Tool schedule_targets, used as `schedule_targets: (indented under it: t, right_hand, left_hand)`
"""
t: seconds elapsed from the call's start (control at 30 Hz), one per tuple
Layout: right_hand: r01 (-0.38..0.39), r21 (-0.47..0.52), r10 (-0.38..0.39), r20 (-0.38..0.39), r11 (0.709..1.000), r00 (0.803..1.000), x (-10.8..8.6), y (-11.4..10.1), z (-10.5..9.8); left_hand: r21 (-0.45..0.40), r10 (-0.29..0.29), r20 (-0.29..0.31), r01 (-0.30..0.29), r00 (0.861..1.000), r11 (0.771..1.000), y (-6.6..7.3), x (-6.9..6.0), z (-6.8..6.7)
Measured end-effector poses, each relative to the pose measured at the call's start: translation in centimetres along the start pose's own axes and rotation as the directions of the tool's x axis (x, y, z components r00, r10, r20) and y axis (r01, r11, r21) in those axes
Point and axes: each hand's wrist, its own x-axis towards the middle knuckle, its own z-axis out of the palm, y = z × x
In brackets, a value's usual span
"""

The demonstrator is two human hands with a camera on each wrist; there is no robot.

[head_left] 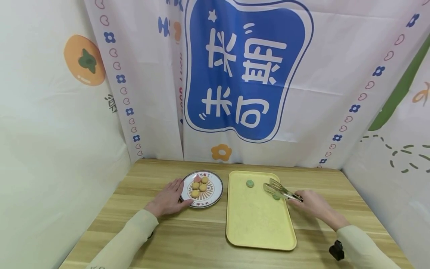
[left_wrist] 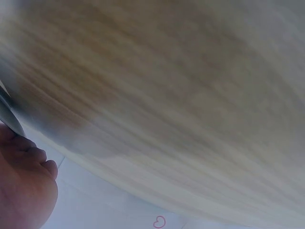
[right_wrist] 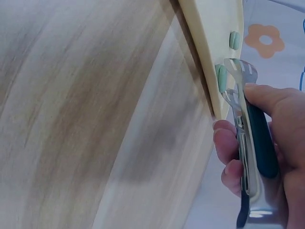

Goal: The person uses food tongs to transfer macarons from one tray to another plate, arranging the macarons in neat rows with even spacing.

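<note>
My left hand (head_left: 169, 198) rests against the left side of a white patterned plate (head_left: 217, 188), fingers straight along the rim and thumb at the front edge. On the plate lie several yellow macarons (head_left: 195, 194) and one pink macaron (head_left: 197, 179). My right hand (head_left: 312, 204) grips metal tongs (right_wrist: 261, 138) with dark handle grips, thumb on one arm and fingers round the other. The spread tong tips hang over the right side of a yellow tray (head_left: 255, 224), close by a green macaron (right_wrist: 222, 78). Another green macaron (head_left: 250, 183) lies near the tray's far edge.
Plate and tray stand side by side on a wooden table (head_left: 188, 239), with a narrow gap between them. Printed cloth (head_left: 151, 93) hangs behind the table, and pale walls flank both sides. A small black object (head_left: 336, 250) shows by the right sleeve.
</note>
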Motion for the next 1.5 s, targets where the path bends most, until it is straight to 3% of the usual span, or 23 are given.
schedule_targets:
  t: [0.2, 0.77, 0.93, 1.27, 1.5]
  right_hand:
    - [0.005, 0.014, -0.005, 0.015, 1.000, 1.000, -0.1, -0.4, -0.2]
    - [0.101, -0.026, -0.102, -0.068, 0.995, 0.992, -0.3, -0.2, 0.1]
    - [0.118, -0.013, -0.118, -0.072, 0.993, 0.990, -0.1, -0.9, 0.1]
    - [0.081, 0.045, -0.080, -0.028, 0.996, 0.996, 1.0, -2.6, 0.1]
    - [0.119, 0.083, -0.118, -0.014, 0.989, 0.993, 1.7, -4.2, 0.0]
  left_hand:
    - [-0.011, -0.007, 0.003, 0.007, 1.000, 1.000, -0.1, -0.1, 0.2]
    - [-0.017, 0.005, -0.011, -0.005, 1.000, 1.000, 0.1, 0.0, 0.1]
    - [-0.016, 0.004, -0.004, -0.004, 1.000, 1.000, 0.1, -0.1, -0.1]
    - [0.005, 0.003, -0.015, -0.003, 1.000, 1.000, 0.1, 0.0, 0.0]
    - [-0.005, 0.003, -0.013, -0.003, 1.000, 1.000, 0.0, 0.0, 0.2]
